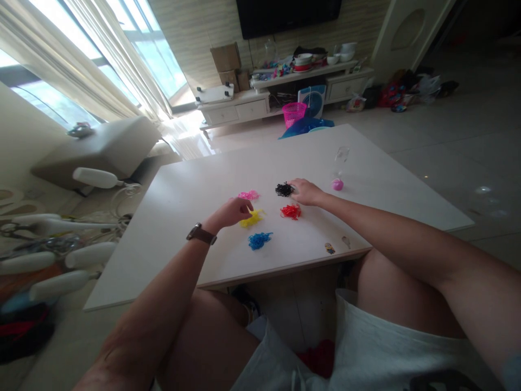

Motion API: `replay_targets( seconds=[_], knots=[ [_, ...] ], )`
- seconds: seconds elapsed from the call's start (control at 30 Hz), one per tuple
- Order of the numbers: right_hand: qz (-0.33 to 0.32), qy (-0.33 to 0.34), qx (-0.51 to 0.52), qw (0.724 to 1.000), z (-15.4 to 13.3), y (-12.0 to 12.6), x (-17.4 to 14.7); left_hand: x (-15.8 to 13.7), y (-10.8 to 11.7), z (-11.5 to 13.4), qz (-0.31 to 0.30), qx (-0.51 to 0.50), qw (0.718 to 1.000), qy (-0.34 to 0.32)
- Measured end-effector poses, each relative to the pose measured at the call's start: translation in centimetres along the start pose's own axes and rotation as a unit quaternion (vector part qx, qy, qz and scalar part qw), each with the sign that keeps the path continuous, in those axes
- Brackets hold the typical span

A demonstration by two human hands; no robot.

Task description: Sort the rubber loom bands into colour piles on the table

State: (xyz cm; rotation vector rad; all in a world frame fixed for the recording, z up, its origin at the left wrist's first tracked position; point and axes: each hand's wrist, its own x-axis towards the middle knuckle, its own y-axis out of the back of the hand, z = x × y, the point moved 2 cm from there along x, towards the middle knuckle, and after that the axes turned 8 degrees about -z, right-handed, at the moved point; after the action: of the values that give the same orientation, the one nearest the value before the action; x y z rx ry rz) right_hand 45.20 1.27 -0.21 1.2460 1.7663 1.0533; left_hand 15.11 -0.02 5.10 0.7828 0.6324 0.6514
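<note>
Small piles of what look like rubber bands lie on the white table (195,190). My right hand (308,192) touches the right edge of the black pile (284,189), its thumb and fingers apart. My left hand (234,212), with a watch on the wrist, is over the yellow pile (251,219), its fingers curled in a pinch. Whatever those fingertips hold is too small to make out. Behind that hand is the pink pile (249,195), partly covered. Nearer me sit the blue pile (259,240) and the red pile (290,212).
A round pink object (337,184) and a clear plastic container (342,155) are right of my right hand. Stickers (329,248) mark the table's near edge. White-armed lamp-like fittings (95,177) stand at the left. Beyond the table are a pink basket (293,114) and a cabinet (236,111).
</note>
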Motion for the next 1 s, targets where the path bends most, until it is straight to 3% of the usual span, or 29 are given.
replay_targets(
  seconds=[0.1, 0.23, 0.37, 0.5, 0.67, 1.0],
  knots=[
    [-0.018, 0.008, -0.007, 1.000, 0.2, -0.3, 0.2, -0.8, 2.1, -2.5, 0.073, 0.011, 0.995, 0.060],
    [0.008, 0.010, -0.012, 1.000, 0.3, 0.0, 0.3, -2.1, 3.6, -6.7, 0.113, -0.019, 0.982, 0.150],
    [0.028, 0.012, -0.022, 0.999, 0.3, 0.1, 0.3, -3.4, 3.7, -10.1, 0.071, -0.045, 0.963, 0.257],
    [0.029, 0.015, -0.030, 0.999, 0.1, 0.0, 0.2, -4.8, 3.2, -11.7, 0.013, -0.073, 0.941, 0.331],
    [0.022, 0.012, -0.039, 0.999, -0.2, 0.1, -0.1, -5.5, 2.6, -11.9, -0.036, -0.114, 0.933, 0.339],
    [0.008, 0.014, -0.043, 0.999, -0.5, 0.3, -0.4, -4.1, 1.7, -11.9, -0.066, -0.134, 0.931, 0.333]
  ],
)
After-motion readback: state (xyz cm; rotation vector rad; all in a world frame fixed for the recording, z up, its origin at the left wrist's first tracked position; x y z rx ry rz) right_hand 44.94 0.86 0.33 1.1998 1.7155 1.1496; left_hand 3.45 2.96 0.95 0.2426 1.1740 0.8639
